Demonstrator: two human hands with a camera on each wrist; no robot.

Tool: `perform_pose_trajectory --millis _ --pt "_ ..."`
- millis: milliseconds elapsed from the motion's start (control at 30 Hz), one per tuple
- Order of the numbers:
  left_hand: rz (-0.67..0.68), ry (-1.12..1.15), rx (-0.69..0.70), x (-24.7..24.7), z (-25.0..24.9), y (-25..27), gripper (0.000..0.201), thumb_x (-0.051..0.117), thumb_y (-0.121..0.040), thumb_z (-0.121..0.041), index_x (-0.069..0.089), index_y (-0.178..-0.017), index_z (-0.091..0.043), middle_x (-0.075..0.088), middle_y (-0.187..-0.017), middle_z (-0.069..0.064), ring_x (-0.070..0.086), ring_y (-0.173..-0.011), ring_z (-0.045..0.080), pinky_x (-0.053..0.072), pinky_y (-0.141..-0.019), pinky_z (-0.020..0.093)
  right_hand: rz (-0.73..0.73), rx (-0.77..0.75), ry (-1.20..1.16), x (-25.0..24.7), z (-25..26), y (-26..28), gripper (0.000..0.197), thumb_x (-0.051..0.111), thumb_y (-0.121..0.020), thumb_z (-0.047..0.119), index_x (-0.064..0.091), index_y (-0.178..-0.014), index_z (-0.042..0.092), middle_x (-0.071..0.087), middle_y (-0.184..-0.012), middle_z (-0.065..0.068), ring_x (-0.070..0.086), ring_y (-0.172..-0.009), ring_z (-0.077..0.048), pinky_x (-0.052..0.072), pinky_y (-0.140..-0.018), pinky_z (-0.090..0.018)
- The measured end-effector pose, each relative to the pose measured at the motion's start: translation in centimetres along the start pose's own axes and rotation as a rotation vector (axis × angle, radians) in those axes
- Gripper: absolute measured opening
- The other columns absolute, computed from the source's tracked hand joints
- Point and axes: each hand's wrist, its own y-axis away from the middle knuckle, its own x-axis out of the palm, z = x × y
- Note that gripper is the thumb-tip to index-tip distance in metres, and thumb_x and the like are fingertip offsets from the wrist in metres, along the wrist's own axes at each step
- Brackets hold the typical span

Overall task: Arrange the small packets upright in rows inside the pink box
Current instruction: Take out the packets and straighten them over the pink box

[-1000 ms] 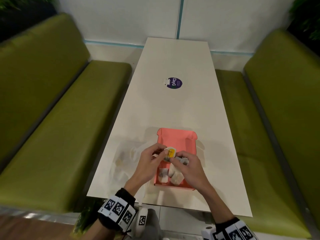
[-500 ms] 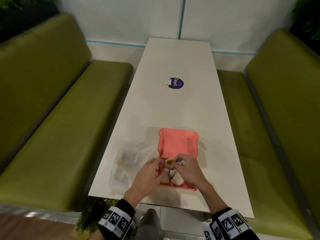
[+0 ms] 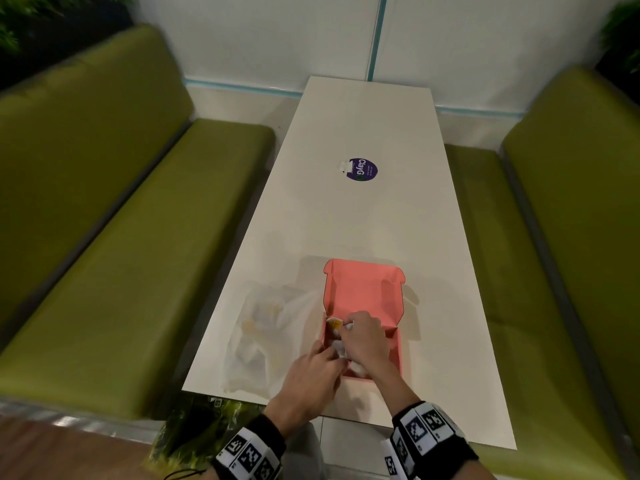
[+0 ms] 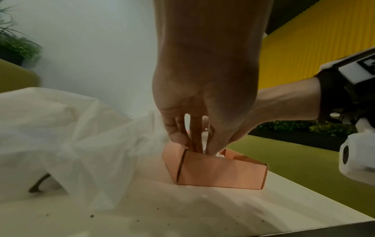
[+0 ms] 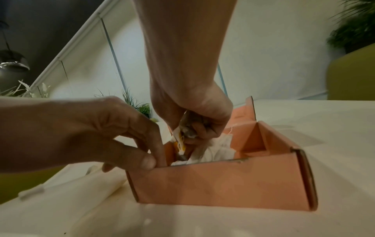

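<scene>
The pink box (image 3: 363, 292) sits near the table's (image 3: 363, 116) near edge, lid folded back toward the far end so the tray stays open for loading. The right hand (image 3: 363, 341) reaches down into the tray, fingers curled around a small packet (image 5: 179, 139) with a yellow and orange print, pinching it by its upper part; this hold appears meant to lower it on end against the tray's left wall. Other packets (image 5: 215, 150), pale and crumpled, lie in the tray beneath; whether they stand in rows cannot be told. The left hand (image 3: 311, 379) is at the tray's near-left corner, fingers close together and dipping over the wall with the thumb outside, apparently steadying the light cardboard or parting space for the packet. A white plastic bag (image 3: 263, 337) lies just left of the box near the table's left edge, probably the supply. The task is judged partly done.
</scene>
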Motion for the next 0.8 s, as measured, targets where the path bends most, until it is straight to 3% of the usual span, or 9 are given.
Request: perform_pose_trajectory --millis 100,200,267,333,467,533,600,700,800 --pt "-0.001 0.002 0.014 -0.2 0.0 0.1 0.033 0.041 -0.104 -0.023 0.052 -0.135 -0.019 0.052 -0.141 0.003 0.041 -0.128 0.023 0.047 -0.096 0.037 0.001 0.047 -0.076 0.3 0.1 0.5 0.016 0.064 -0.088 0.036 0.072 -0.086 0.023 0.070 -0.084 0.003 0.066 -0.082 -0.023 0.053 -0.069 -0.033" --pt "0.001 -0.009 0.019 0.0 0.2 -0.1 0.034 0.042 -0.103 -0.020 0.051 -0.137 -0.019 0.053 -0.140 0.005 0.041 -0.128 0.024 0.049 -0.095 0.039 0.006 0.083 -0.186 0.5 -0.1 0.9 0.014 0.063 -0.088 0.031 0.068 -0.076 0.026 0.068 -0.070 0.010 0.067 -0.076 -0.018 0.054 -0.072 -0.034" --pt "0.005 -0.014 0.009 0.1 0.2 -0.1 0.034 0.043 -0.103 -0.021 0.051 -0.137 -0.019 0.054 -0.138 0.005 0.041 -0.128 0.024 0.049 -0.095 0.039 -0.024 0.079 -0.228 0.6 -0.4 1.0 0.006 0.065 -0.088 0.031 0.068 -0.087 0.027 0.069 -0.085 0.008 0.065 -0.085 -0.018 0.053 -0.077 -0.035" --pt "0.003 -0.015 0.002 0.1 0.2 -0.1 0.033 0.042 -0.104 -0.022 0.053 -0.135 -0.019 0.054 -0.138 0.005 0.042 -0.128 0.024 0.048 -0.096 0.039 -0.066 0.076 -0.273 0.5 -0.6 1.2 0.012 0.066 -0.088 0.031 0.064 -0.099 0.025 0.066 -0.095 0.007 0.062 -0.090 -0.017 0.052 -0.080 -0.036" --pt "-0.010 -0.007 0.000 0.2 0.2 0.0 0.032 0.041 -0.104 -0.022 0.054 -0.134 -0.018 0.055 -0.137 0.004 0.042 -0.128 0.024 0.049 -0.095 0.040 -0.138 0.011 -0.289 -0.1 -1.2 1.7 0.015 0.063 -0.089 0.022 0.051 -0.097 0.024 0.065 -0.084 0.003 0.064 -0.074 -0.018 0.054 -0.069 -0.038" --pt "-0.011 -0.010 0.001 0.2 0.1 0.0 0.033 0.039 -0.105 -0.023 0.054 -0.134 -0.018 0.055 -0.136 0.004 0.042 -0.127 0.024 0.049 -0.094 0.039 -0.119 -0.053 -0.236 -0.2 -1.4 1.8 0.010 0.062 -0.091 0.021 0.053 -0.090 0.025 0.065 -0.081 0.006 0.062 -0.069 -0.013 0.053 -0.067 -0.038" --pt "-0.014 -0.009 0.002 0.1 0.1 0.0 0.033 0.039 -0.105 -0.024 0.053 -0.134 -0.018 0.054 -0.137 0.004 0.042 -0.126 0.023 0.048 -0.094 0.039 -0.065 -0.103 -0.179 -0.1 -1.5 1.7 0.008 0.061 -0.092 0.020 0.062 -0.089 0.028 0.068 -0.091 0.009 0.063 -0.076 -0.009 0.055 -0.073 -0.036" --pt "-0.016 0.002 0.010 0.3 0.1 0.0 0.033 0.040 -0.106 -0.025 0.052 -0.135 -0.019 0.054 -0.139 0.003 0.044 -0.126 0.022 0.048 -0.097 0.037 0.025 -0.144 -0.143 0.0 -1.3 1.5 0.021 0.056 -0.096 0.020 0.070 -0.111 0.028 0.068 -0.114 0.011 0.061 -0.098 -0.008 0.051 -0.085 -0.027" --pt "-0.021 0.004 0.011 0.2 0.2 0.1 0.032 0.039 -0.106 -0.025 0.051 -0.135 -0.018 0.053 -0.140 0.003 0.044 -0.126 0.022 0.049 -0.097 0.038 0.055 -0.162 -0.132 -0.3 -1.4 1.4 0.027 0.054 -0.097 0.018 0.070 -0.118 0.026 0.067 -0.121 0.010 0.061 -0.111 -0.012 0.048 -0.091 -0.028"
